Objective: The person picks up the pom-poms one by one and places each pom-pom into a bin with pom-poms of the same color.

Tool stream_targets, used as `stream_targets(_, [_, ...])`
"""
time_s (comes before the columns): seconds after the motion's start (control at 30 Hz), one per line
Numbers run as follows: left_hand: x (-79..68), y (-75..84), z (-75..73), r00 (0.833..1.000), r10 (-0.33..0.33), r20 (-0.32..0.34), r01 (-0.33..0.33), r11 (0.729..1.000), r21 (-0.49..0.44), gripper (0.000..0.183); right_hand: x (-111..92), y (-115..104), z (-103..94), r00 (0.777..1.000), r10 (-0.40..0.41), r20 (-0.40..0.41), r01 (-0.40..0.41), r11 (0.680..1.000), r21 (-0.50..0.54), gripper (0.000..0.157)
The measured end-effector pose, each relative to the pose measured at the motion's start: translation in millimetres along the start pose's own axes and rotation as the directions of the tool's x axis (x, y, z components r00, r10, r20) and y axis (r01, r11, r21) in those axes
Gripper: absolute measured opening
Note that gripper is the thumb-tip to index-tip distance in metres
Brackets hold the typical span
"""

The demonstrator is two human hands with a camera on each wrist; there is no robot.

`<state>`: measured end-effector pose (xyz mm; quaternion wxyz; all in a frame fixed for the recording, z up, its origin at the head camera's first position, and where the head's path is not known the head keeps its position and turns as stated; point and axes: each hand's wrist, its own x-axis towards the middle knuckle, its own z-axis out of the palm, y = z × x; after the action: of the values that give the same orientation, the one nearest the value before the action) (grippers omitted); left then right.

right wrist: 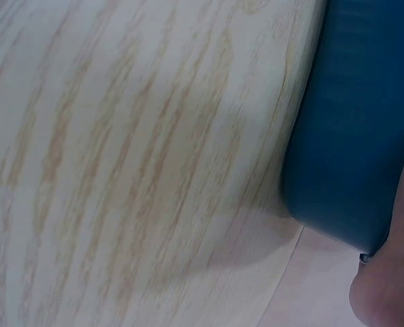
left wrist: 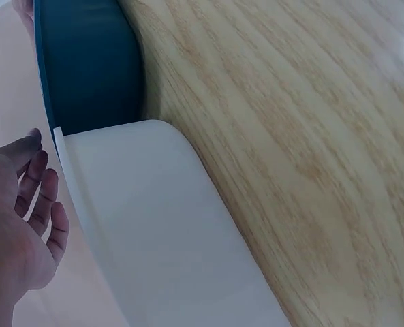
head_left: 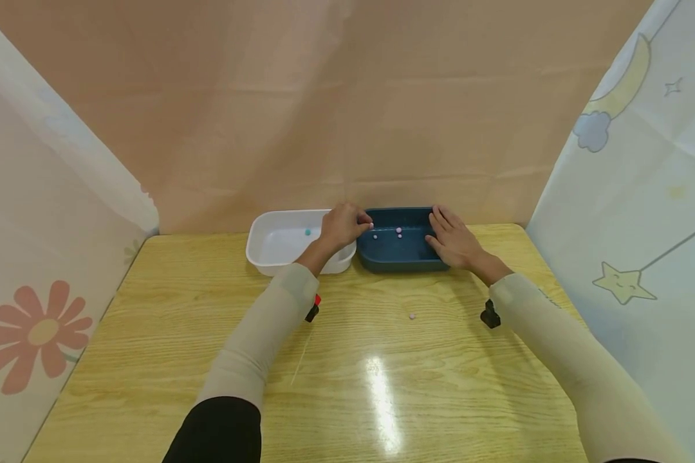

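My left hand [head_left: 340, 227] is over the inner end of the white bin [head_left: 259, 260], its thumb and forefinger pinching a small pale bead [head_left: 371, 226] at the rim of the dark blue bin [head_left: 405, 265]. My right hand [head_left: 455, 243] rests on the right end of the blue bin with its fingers spread and fairly straight. Several tiny pinkish beads [head_left: 398, 229] lie on the blue bin's floor. A teal bead [head_left: 307, 232] is in the white bin. In the left wrist view, the left hand [left wrist: 24, 225] is beyond the white bin's wall, fingers bent; the bead cannot be made out there.
One pink bead [head_left: 412, 316] lies on the wooden table [head_left: 347, 386] in front of the bins. Black pieces of the wrist gear [head_left: 490, 315] stick out beside the sleeves. A plain backdrop [head_left: 347, 116] rises right behind the bins, with patterned sheets at both sides.
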<state>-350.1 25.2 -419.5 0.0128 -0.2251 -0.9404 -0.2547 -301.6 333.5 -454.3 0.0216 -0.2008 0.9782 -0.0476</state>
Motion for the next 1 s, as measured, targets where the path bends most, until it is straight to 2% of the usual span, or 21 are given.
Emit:
stream_targets(0.6, [-2.8, -1.5, -4.9, 1.0, -0.02, -0.009, 0.02, 1.0, -0.009, 0.022, 1.3, 0.7, 1.4, 1.0, -0.018, -0.026, 0.018, 1.0, -0.004, 0.066])
stream_targets(1.0, [-7.4, -1.1, -4.7, 0.999, 0.031, -0.019, -0.031, 0.999, -0.028, 0.024, 1.1, 0.9, 1.0, 1.0, -0.011, -0.012, 0.011, 1.0, 0.003, 0.068])
